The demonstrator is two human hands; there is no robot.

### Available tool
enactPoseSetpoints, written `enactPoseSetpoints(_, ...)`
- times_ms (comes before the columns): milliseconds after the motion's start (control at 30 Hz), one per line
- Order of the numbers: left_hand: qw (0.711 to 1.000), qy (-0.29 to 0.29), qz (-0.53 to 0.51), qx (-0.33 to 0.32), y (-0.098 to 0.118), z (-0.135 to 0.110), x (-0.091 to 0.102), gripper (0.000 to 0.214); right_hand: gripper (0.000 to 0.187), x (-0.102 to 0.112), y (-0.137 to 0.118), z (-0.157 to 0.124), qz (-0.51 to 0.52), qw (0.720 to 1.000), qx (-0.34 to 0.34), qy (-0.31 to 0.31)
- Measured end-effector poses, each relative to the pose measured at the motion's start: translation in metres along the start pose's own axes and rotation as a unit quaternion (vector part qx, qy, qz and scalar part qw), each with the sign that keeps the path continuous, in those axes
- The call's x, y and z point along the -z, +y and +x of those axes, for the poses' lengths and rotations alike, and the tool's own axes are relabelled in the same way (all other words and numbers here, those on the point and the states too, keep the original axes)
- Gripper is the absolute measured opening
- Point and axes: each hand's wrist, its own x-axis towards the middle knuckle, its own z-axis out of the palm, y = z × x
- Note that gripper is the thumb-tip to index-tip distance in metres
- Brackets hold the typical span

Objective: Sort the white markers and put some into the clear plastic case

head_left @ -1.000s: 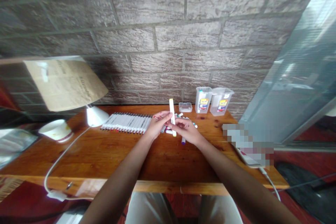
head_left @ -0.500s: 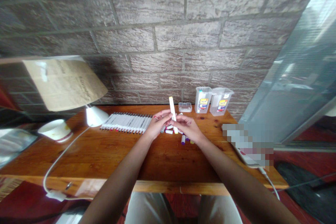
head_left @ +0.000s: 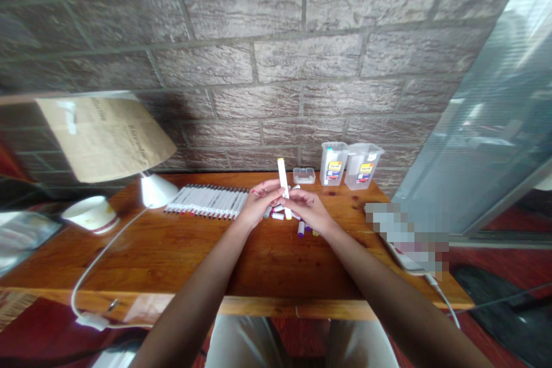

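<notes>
A white marker with yellow ends stands nearly upright above the wooden table. Both hands pinch it: my left hand from the left, my right hand from the right at its lower part. Under and beside the hands lie several loose markers with coloured caps. To the left, a tidy row of white markers lies side by side on the table.
Two clear plastic containers and a small clear lid stand at the back by the brick wall. A white lamp base with a tan shade and its cord, plus a white bowl, sit on the left.
The marker has tilted slightly and my right hand has slid a little up and right along it, uncovering loose markers beneath. My left hand stays in place.
</notes>
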Motion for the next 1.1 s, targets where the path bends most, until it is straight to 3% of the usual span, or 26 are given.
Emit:
enactPoseSetpoints(667,0.999,0.019,0.023,-0.012,0.0,0.0,-0.002,0.043,0.031,0.0,-0.004,-0.001,-0.033,0.999,0.007,0.013)
enactPoseSetpoints(900,0.997,0.038,0.049,-0.041,-0.003,0.004,0.002,0.04,0.042,0.009,0.002,0.004,-0.048,0.992,0.044,0.107)
enactPoseSetpoints(1100,0.996,0.053,0.055,-0.054,0.002,0.001,0.0,0.042,0.035,0.02,-0.002,0.006,-0.124,0.977,0.086,0.149)
